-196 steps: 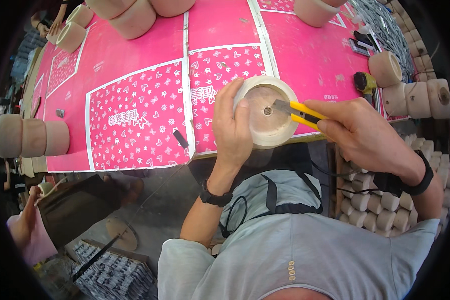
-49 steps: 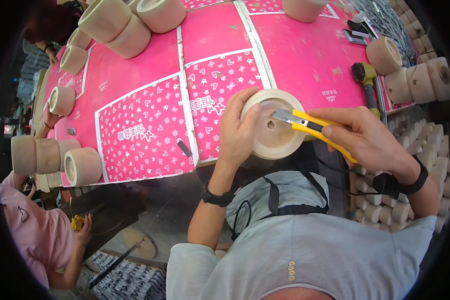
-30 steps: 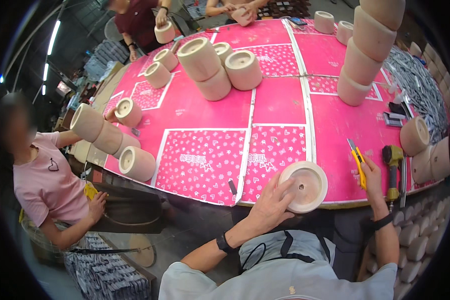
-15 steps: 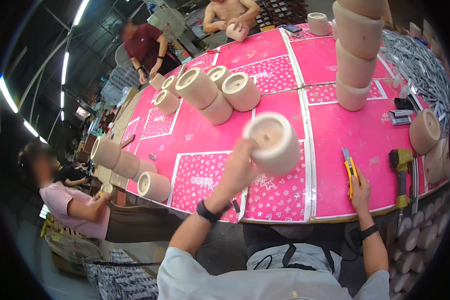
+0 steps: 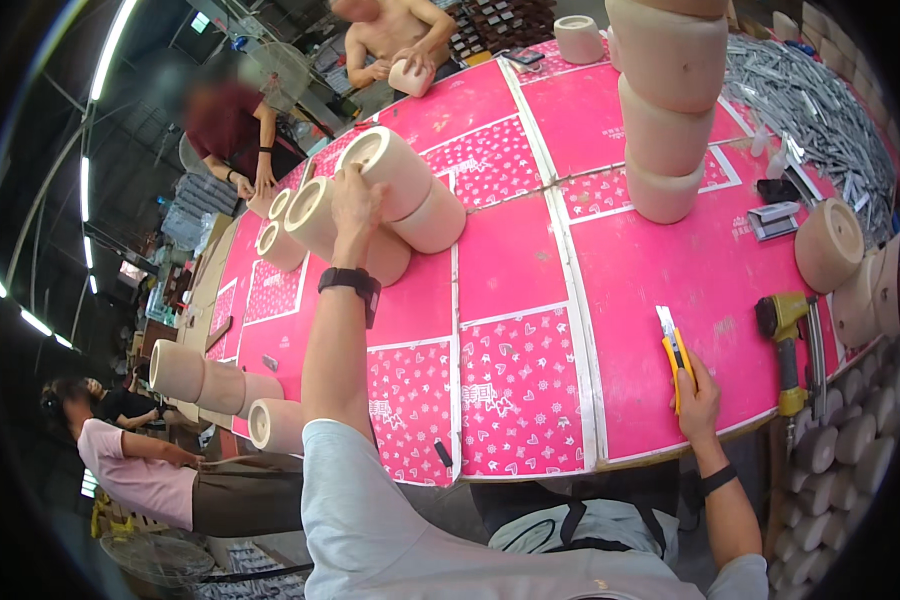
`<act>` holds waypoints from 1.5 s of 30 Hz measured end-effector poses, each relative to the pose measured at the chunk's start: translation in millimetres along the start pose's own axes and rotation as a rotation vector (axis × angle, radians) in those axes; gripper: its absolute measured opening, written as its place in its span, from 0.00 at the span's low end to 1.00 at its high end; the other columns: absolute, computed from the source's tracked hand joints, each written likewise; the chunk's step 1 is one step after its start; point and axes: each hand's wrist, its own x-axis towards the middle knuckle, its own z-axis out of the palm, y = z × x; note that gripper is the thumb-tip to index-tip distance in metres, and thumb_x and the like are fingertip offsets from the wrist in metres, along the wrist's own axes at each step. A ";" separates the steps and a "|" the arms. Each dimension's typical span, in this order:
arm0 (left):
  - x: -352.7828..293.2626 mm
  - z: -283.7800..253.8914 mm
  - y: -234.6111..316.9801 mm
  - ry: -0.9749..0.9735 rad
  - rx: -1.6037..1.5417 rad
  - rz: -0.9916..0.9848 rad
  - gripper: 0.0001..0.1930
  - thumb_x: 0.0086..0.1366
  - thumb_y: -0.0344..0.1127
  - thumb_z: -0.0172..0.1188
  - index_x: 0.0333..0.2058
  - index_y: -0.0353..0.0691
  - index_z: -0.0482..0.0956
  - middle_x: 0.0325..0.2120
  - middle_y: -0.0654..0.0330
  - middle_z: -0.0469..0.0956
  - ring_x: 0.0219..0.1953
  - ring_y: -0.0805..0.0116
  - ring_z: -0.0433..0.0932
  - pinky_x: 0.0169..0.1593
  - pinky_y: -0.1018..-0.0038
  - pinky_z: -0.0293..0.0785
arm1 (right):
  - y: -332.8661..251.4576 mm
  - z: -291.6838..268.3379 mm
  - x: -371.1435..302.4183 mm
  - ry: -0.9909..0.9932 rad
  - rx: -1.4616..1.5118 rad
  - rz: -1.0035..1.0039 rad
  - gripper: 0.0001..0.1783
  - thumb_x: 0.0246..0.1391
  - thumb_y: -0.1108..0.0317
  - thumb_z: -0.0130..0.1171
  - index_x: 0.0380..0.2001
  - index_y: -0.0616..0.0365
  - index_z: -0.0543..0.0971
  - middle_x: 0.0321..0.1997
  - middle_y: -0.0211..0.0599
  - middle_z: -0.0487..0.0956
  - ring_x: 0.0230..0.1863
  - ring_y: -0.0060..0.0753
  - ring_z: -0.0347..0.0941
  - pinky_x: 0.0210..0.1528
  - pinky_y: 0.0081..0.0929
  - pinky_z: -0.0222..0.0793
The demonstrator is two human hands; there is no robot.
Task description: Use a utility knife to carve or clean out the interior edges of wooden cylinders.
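Observation:
My left hand (image 5: pixel 355 208) grips the near-left rim of a pale wooden cylinder (image 5: pixel 400 180) with a recessed end. This cylinder sits on top of another wooden cylinder (image 5: pixel 435 222). Just left, touching or nearly so, stands a stack with an upper cylinder (image 5: pixel 308 222) and a lower cylinder (image 5: pixel 385 262), partly hidden by my wrist. Close to the table's front edge, my right hand (image 5: pixel 700 402) is closed round a yellow utility knife (image 5: pixel 676 362), its silver blade pointing away from me.
A tall cylinder stack (image 5: pixel 667 135) rises from the pink-covered table (image 5: pixel 660 270). On the right lie a nail gun (image 5: pixel 788 335), more cylinders (image 5: pixel 830 245) and a heap of grey metal strips (image 5: pixel 810 125). Cylinders (image 5: pixel 205 378) line the left edge. Several people work around.
My left hand has carried its wooden cylinder leftward and away from me, onto a standing cylinder. My right hand still holds the knife. The whole view has shifted.

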 end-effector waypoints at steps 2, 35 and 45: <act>-5.6 1.9 -0.1 0.127 0.040 0.047 0.30 0.54 0.37 0.70 0.55 0.33 0.72 0.53 0.46 0.72 0.54 0.47 0.74 0.59 0.60 0.70 | 1.7 -1.3 -3.1 0.021 -0.033 -0.029 0.22 0.65 0.68 0.52 0.58 0.68 0.73 0.30 0.35 0.78 0.25 0.22 0.73 0.27 0.23 0.67; -190.2 -186.6 252.9 -0.692 -1.771 0.846 0.18 0.70 0.39 0.53 0.47 0.28 0.77 0.48 0.45 0.76 0.55 0.56 0.76 0.57 0.55 0.75 | 9.9 -52.8 48.9 0.088 -0.246 0.069 0.18 0.61 0.64 0.53 0.46 0.68 0.78 0.25 0.46 0.76 0.29 0.44 0.76 0.32 0.39 0.71; -102.9 3.4 232.5 -0.805 -1.414 -0.121 0.27 0.74 0.48 0.50 0.61 0.32 0.67 0.59 0.48 0.70 0.62 0.54 0.69 0.62 0.59 0.69 | -46.5 -70.0 66.5 -0.091 -0.633 -0.063 0.18 0.62 0.61 0.52 0.42 0.69 0.76 0.43 0.61 0.77 0.46 0.63 0.73 0.47 0.52 0.69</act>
